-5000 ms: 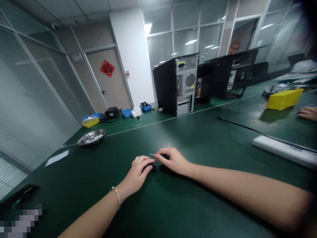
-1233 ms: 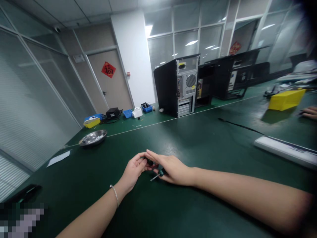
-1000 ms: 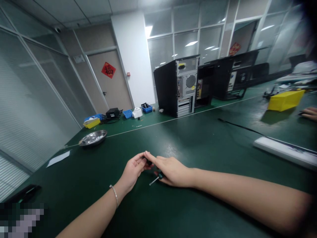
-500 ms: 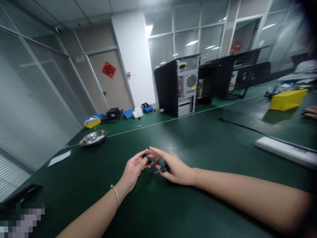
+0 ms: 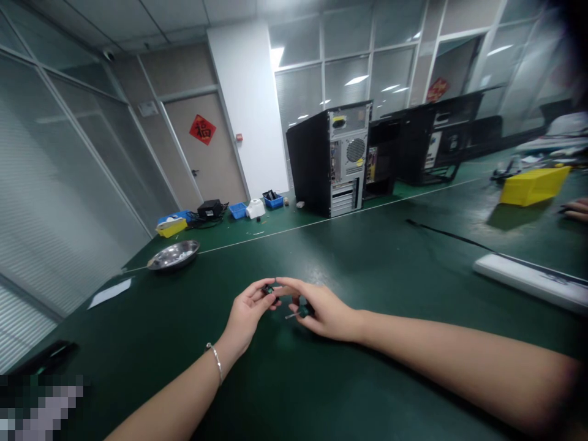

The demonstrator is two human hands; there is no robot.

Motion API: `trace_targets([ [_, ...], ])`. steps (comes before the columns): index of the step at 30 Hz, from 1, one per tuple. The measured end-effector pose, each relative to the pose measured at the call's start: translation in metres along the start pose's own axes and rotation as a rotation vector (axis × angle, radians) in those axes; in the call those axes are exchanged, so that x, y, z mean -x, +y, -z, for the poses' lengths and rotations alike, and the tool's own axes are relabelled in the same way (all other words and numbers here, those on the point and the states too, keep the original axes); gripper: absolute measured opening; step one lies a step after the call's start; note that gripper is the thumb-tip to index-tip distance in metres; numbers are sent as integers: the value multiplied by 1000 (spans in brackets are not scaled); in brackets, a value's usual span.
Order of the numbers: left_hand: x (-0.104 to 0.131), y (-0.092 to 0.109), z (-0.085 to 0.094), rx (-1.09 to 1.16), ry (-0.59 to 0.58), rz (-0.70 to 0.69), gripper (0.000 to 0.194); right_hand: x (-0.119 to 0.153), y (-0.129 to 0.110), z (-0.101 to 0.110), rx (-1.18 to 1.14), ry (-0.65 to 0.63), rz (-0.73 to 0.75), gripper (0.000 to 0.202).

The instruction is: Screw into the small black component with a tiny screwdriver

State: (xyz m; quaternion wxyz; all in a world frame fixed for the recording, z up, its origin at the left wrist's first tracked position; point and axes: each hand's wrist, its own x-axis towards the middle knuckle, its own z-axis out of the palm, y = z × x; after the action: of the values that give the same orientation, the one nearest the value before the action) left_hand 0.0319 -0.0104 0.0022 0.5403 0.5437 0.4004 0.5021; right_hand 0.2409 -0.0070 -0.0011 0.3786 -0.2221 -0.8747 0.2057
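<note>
Between the thumb and fingers of my left hand (image 5: 247,315) is a small black part with a bit of green (image 5: 270,291); its kind is too small to make out. My right hand (image 5: 324,309) holds a small screwdriver (image 5: 304,312) in its curled fingers, the handle dark green and the thin metal shaft pointing left. The right index finger stretches across to the black part and touches it or the left fingertips. Both hands are just above the green tabletop (image 5: 285,386). The right palm hides part of the screwdriver's handle.
A metal bowl (image 5: 173,256) with small pieces stands at left, near a white sheet (image 5: 110,293). Computer cases (image 5: 351,159), blue trays (image 5: 237,211) and a black box (image 5: 210,209) line the back. To the right are a white bar-shaped object (image 5: 533,282), a yellow bin (image 5: 535,185) and another person's hand (image 5: 577,209).
The black part has turned slightly in my left fingers, showing more green. My right index finger has come down a little towards it. The screwdriver stays in my right hand.
</note>
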Motion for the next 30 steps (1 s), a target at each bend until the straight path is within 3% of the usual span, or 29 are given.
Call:
trace_targets([
  [5,2,2,-2,23,-23,48,59,0,3,-3,-88,118,-2,70],
  [8,2,1,-1,65,-15,53,53,-1,5,-4,-77,163,-3,64],
  [11,1,-1,1,99,-20,53,43,-2,5,-3,-54,158,-7,59],
  [16,0,0,3,113,-9,52,43,-3,6,-3,-39,144,-7,52],
  [23,1,5,2,59,-4,-32,34,-3,4,-3,-42,145,-9,45],
  [30,1,-3,4,-92,-95,-47,41,-4,8,-5,-9,119,-126,25],
])
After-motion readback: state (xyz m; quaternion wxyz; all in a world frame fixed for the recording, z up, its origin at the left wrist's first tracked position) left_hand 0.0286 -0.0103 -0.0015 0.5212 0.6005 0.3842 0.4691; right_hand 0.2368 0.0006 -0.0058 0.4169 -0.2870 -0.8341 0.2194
